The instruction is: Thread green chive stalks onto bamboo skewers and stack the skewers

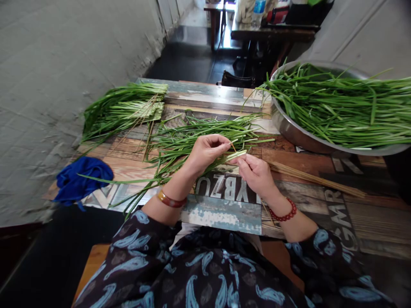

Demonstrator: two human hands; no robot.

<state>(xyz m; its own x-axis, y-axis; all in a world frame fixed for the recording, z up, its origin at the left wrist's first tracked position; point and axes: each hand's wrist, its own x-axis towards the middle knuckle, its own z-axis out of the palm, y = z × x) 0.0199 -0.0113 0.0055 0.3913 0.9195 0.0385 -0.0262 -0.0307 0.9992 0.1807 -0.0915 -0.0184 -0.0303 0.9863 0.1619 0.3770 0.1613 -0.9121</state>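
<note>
Over the middle of the table, my left hand (208, 150) pinches a thin green stalk between thumb and fingertips. Close beside it, my right hand (253, 172) holds the pale ends of a few chives (236, 155) together with the tip of a thin skewer (233, 146). Behind my hands, loose green chives (205, 130) lie spread on the table. Further left are chives threaded on skewers (136, 107) in a neat row. Bare wooden skewers (317, 177) lie right of my right hand.
A large steel bowl (289, 125) heaped with chives stands at the right. A crumpled blue cloth (84, 176) lies at the table's left edge, near a grey wall (58, 85). Beyond the patterned tabletop (221, 211) is another table (272, 33) with a bottle.
</note>
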